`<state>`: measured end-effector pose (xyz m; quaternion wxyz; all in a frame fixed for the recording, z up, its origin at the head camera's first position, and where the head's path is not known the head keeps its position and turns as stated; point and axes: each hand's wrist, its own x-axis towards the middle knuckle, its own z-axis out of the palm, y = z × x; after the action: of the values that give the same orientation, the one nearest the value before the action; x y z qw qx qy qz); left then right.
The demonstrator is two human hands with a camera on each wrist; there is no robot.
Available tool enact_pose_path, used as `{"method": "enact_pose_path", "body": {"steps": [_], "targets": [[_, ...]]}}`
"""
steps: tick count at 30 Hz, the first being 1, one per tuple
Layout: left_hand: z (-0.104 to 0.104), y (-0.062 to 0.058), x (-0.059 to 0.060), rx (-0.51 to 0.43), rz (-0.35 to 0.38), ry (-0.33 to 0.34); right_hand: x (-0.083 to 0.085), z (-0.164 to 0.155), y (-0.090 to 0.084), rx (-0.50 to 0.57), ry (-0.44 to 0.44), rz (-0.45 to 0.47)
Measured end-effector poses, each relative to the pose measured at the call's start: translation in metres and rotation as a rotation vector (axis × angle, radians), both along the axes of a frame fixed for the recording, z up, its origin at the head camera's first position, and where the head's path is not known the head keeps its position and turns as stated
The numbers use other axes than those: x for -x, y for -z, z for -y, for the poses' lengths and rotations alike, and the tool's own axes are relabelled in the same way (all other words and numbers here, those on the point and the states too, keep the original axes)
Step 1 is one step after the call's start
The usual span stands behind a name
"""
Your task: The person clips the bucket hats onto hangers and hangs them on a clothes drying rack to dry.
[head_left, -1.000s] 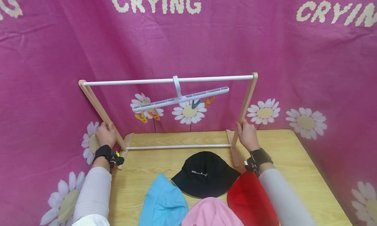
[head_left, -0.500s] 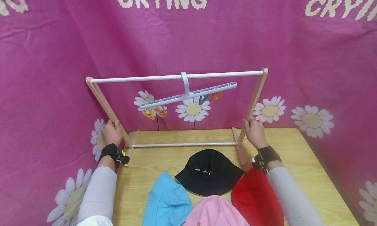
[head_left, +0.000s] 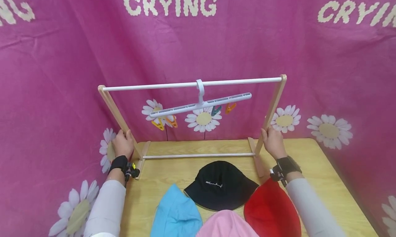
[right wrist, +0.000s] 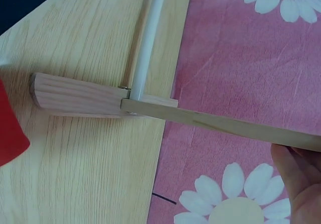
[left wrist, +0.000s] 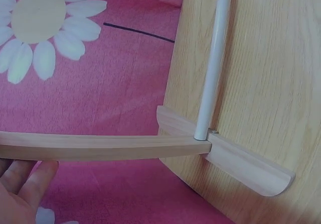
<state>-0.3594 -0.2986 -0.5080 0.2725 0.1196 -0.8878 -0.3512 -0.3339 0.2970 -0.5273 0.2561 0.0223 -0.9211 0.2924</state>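
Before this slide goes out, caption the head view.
Left hand and right hand grip a rack, a pale hanger on its top bar, four hats in front.

The pink cloth (head_left: 173,48) reads CRYING (head_left: 177,4) in pale, scalloped capitals at the top centre. To the right the word recurs, cut by the edge of view after CRYI and part of an N; at far left only NG shows. The black hat (head_left: 222,192) bears white script (head_left: 214,184), too small to read.
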Motion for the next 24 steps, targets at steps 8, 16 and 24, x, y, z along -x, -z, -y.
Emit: {"method": "enact_pose_path", "body": {"steps": [8, 16, 24], "targets": [[-0.01, 0.001, 0.002, -0.011, 0.015, 0.013, -0.002, -0.014, -0.002, -0.003, 0.001, 0.03], [-0.016, 0.006, 0.003, 0.0, -0.025, 0.01, -0.001, -0.02, -0.002, 0.006, 0.028, 0.073], [-0.027, 0.0, 0.004, -0.026, -0.04, 0.037, 0.002, -0.031, 0.0, -0.002, 0.037, 0.053]]}}
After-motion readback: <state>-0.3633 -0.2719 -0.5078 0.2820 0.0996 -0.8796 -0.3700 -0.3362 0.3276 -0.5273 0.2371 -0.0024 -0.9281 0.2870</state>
